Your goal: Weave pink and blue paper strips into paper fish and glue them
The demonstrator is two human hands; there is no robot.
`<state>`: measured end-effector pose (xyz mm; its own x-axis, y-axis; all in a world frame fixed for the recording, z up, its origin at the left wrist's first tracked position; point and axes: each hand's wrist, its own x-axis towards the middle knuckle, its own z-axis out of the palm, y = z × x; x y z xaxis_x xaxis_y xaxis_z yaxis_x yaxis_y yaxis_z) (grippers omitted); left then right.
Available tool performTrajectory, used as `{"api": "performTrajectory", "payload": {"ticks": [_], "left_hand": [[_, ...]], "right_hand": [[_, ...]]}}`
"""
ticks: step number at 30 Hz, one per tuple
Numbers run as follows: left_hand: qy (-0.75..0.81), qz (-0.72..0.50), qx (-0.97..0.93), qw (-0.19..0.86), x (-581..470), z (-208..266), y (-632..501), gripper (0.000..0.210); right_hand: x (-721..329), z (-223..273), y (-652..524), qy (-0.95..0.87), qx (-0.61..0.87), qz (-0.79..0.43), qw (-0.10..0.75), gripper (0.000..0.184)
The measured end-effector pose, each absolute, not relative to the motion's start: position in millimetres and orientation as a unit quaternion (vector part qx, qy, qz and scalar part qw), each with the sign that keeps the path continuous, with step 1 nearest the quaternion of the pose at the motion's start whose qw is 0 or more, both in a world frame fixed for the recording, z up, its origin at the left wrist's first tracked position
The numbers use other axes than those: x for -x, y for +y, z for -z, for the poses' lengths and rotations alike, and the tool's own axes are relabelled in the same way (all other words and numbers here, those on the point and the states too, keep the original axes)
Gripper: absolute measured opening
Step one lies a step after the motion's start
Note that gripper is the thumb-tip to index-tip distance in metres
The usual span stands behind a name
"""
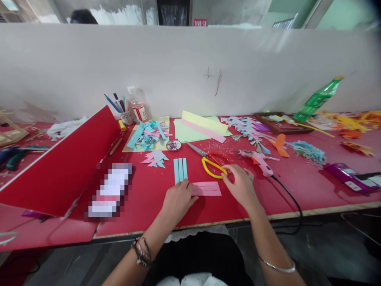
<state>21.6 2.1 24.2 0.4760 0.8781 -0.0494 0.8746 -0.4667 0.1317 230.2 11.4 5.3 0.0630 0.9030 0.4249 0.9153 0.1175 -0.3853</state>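
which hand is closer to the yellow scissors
Right. The right hand has its fingertips on the yellow scissors handle; the left hand rests apart, on the pink paper strip nearer the person.

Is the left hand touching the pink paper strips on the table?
Touching. The head view shows the left hand with its fingers resting on the left end of the pink paper strips.

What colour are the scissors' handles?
Yellow and red, on the scissors by the right hand, head view.
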Motion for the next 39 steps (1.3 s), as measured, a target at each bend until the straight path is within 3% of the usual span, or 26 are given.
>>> {"api": "performTrajectory", "payload": {"ticks": [9,14,21,27,31,39], "left_hand": [[0.513,0.011,-0.858,0.024,-27,-25,2,0.020],[0.516,0.023,-0.856,0.011,-27,-27,0,0.023],[0.509,-0.005,-0.860,0.042,-17,-26,4,0.025],[0.510,-0.022,-0.858,0.062,-12,-26,5,0.027],[0.504,-0.062,-0.856,0.097,-6,-24,6,0.027],[0.497,-0.226,-0.809,0.218,9,-9,5,0.023]], "right_hand": [[-226,-5,2,-0.737,0.581,-0.110,0.327,0.024],[-215,-12,-5,-0.710,0.544,-0.191,0.404,0.022],[-206,-11,-16,-0.683,0.545,-0.307,0.377,0.024],[-191,-6,-17,-0.653,0.511,-0.368,0.421,0.019],[-191,-1,-13,-0.642,0.525,-0.359,0.429,0.014],[-195,0,-17,-0.657,0.613,-0.227,0.376,0.016]]}}
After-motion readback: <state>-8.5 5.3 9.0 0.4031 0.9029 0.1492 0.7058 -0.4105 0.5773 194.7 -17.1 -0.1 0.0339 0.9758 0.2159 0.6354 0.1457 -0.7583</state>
